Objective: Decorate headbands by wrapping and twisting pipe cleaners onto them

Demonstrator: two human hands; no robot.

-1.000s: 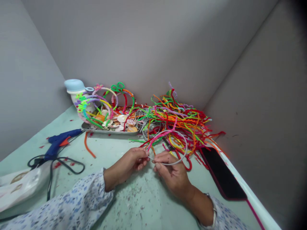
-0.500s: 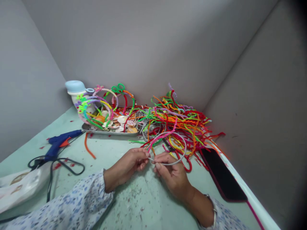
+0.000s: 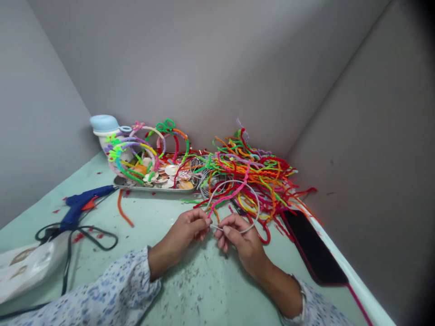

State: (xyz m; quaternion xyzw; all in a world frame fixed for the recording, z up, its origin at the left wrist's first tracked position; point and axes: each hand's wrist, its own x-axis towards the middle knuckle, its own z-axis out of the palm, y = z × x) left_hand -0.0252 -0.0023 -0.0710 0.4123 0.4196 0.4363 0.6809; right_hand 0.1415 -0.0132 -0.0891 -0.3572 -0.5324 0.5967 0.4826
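Observation:
My left hand (image 3: 185,233) and my right hand (image 3: 239,242) meet over the pale green table (image 3: 190,290), both closed in a pinch. Between them they hold a thin grey wire headband (image 3: 256,206) that arches up behind my right hand. A pink pipe cleaner (image 3: 231,194) runs from my left fingertips up across the band. Just behind lies a tangled heap of coloured pipe cleaners (image 3: 258,174).
A metal tray (image 3: 152,187) holds wrapped headbands and round pieces, with a white and blue jar (image 3: 103,127) behind it. A blue glue gun (image 3: 83,206) and its black cord lie at left, beside a plastic bag (image 3: 23,267). A dark phone (image 3: 311,246) lies at right. Grey walls enclose the corner.
The grey headband has tipped more upright and drawn in a little toward my hands. Both hands stay pinched in nearly the same place.

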